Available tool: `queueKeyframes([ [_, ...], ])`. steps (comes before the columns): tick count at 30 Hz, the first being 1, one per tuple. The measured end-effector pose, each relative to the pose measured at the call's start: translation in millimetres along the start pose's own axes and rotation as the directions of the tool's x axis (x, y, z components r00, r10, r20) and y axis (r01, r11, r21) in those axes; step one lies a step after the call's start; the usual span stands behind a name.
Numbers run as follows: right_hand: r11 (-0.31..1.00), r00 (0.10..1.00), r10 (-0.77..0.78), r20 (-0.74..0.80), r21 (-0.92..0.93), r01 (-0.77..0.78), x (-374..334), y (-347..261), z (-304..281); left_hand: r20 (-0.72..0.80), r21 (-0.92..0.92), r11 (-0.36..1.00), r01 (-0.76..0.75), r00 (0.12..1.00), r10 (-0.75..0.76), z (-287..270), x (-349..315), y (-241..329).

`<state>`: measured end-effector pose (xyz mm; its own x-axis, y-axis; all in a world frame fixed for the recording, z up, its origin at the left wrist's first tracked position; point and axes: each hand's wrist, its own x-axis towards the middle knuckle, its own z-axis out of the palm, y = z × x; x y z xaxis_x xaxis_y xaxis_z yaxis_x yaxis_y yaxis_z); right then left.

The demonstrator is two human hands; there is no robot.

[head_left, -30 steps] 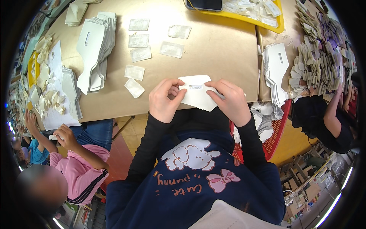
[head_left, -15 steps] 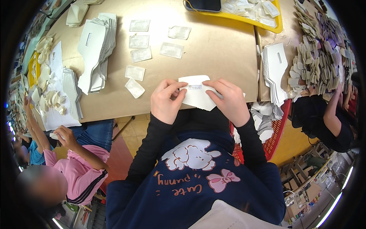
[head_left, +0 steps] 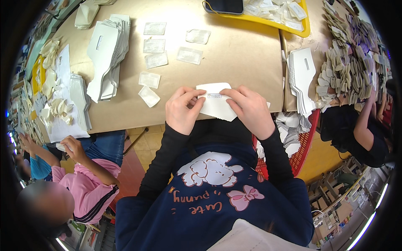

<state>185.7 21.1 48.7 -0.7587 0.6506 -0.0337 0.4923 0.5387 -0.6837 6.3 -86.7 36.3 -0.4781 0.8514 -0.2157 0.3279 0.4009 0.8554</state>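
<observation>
A flat white cut piece (head_left: 218, 110), like a shoe-upper part, is held at the table's near edge. Near its top is a small rectangular label (head_left: 215, 96). My left hand (head_left: 184, 109) pinches the piece's left side between thumb and bent fingers. On the other side, my right hand (head_left: 254, 111) grips the piece, its index fingertip pressing at the label's right end and its thumb just below. Part of the piece is hidden under the right hand. Beyond the left hand lie several small, pale rectangular patches, among them one patch (head_left: 149, 96) closest to me.
Stacks of white cut pieces stand on the table at left (head_left: 102, 50) and right (head_left: 299, 75). A yellow tray (head_left: 307, 25) holds small patches, with a phone (head_left: 226, 6) on its edge. A red basket (head_left: 307, 146) sits below right. A person in pink (head_left: 94, 184) works at left.
My right index finger and thumb have slid slightly left, onto the label's right end. The left hand and the white piece have hardly moved. Farther left, another person's arm has shifted.
</observation>
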Motion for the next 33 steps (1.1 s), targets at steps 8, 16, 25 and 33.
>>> queueKeyframes([
  [8, 0.998, 1.000, -0.010, 0.022, -0.066, 0.012, 2.5, -1.3, -1.0, -0.013, -0.009, 1.000, -0.006, 1.000, 0.006, 2.3, -0.5, 0.1],
  [16, 0.998, 0.991, 0.051, -0.124, -0.016, -0.053, -0.9, -3.7, 14.8, -0.053, 0.081, 0.997, -0.008, 0.999, 0.013, 4.6, -5.1, -0.3],
  [25, 0.999, 0.984, 0.029, -0.175, 0.026, -0.025, 1.6, 4.4, 18.5, -0.138, 0.263, 0.962, -0.078, 0.983, 0.117, 13.3, -7.2, -0.4],
  [33, 0.999, 0.986, -0.043, -0.161, -0.024, 0.039, 1.0, 7.7, 18.7, -0.189, 0.288, 0.957, -0.023, 0.979, 0.081, 20.3, -5.6, -0.3],
])
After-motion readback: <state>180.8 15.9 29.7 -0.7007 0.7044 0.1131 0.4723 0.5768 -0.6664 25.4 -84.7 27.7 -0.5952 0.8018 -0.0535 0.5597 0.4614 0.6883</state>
